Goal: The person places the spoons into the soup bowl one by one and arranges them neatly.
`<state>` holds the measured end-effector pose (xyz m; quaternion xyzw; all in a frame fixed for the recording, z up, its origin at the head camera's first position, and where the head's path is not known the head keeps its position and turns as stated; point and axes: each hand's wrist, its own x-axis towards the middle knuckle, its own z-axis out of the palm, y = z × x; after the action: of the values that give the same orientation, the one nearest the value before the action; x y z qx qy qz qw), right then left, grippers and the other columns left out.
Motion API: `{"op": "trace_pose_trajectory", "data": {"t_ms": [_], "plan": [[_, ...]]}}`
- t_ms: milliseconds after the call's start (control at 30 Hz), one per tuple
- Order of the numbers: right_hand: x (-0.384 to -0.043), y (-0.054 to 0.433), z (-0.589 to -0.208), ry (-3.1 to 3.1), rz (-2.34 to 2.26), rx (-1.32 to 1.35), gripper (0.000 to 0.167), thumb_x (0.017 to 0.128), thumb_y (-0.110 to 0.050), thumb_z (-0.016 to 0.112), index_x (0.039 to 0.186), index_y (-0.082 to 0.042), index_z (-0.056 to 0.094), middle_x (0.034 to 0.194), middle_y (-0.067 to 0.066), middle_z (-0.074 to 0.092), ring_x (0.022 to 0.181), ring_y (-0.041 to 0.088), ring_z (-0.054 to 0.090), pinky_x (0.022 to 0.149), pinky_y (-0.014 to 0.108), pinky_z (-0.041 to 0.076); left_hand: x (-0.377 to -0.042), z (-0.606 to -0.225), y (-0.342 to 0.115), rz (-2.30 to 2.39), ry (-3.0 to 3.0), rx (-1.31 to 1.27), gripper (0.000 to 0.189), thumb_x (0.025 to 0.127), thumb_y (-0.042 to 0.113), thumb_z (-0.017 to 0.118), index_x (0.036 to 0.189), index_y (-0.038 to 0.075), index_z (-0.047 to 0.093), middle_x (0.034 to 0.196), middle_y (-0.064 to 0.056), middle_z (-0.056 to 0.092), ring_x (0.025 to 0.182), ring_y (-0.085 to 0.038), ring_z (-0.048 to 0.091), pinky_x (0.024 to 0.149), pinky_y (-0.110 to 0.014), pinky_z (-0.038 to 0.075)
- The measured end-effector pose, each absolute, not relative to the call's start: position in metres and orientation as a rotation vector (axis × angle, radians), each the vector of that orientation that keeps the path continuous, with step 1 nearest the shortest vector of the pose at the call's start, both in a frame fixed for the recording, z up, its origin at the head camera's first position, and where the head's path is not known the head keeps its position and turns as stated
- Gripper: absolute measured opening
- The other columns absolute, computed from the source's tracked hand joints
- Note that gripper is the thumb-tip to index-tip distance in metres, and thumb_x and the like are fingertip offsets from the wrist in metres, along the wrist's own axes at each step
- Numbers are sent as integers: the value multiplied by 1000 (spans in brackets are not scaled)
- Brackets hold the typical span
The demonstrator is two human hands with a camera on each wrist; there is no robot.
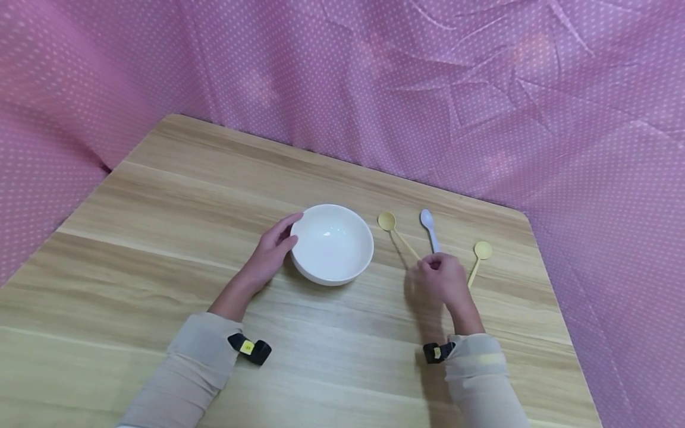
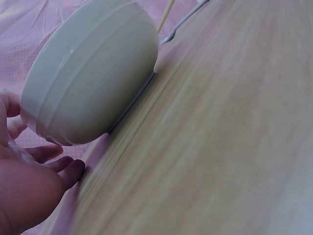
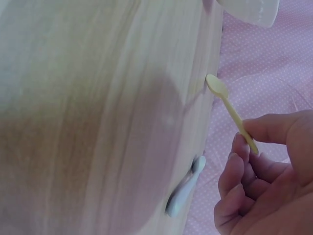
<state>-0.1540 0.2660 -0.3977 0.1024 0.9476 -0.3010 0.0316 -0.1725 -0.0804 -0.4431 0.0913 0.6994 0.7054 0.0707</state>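
A white bowl (image 1: 333, 246) stands upright on the wooden table. My left hand (image 1: 272, 254) is at its left rim, thumb and fingers against the edge; in the left wrist view the lower fingers (image 2: 71, 171) lie apart from the bowl's side. To the right of the bowl, my right hand (image 1: 445, 276) pinches the handle end of a yellow spoon (image 3: 234, 115) between thumb and fingers. That spoon's handle is raised off the table. A pale lavender spoon (image 1: 428, 223) lies just beyond the right hand, its handle end hidden by it in the head view.
Another yellow spoon (image 1: 482, 251) lies right of the right hand, its handle partly hidden by the wrist. The table (image 1: 160, 196) ends at a pink polka-dot cloth (image 1: 342, 89) at the back and sides. Each wrist wears a black camera mount (image 1: 250, 348).
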Motion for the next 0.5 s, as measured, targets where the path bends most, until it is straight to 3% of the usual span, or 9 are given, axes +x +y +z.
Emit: {"op": "trace_pose_trajectory", "data": {"t_ms": [500], "plan": [[-157,266,-394,3061,-1056,425,22,89,-16,58,96,2,69,81,12,65,66,13,54,57,21,45,-172,-444,-82,2137,2082,274,48,98,8,41,145,13,35,154,-6,27,142,-17,22,117,-34,19]]}}
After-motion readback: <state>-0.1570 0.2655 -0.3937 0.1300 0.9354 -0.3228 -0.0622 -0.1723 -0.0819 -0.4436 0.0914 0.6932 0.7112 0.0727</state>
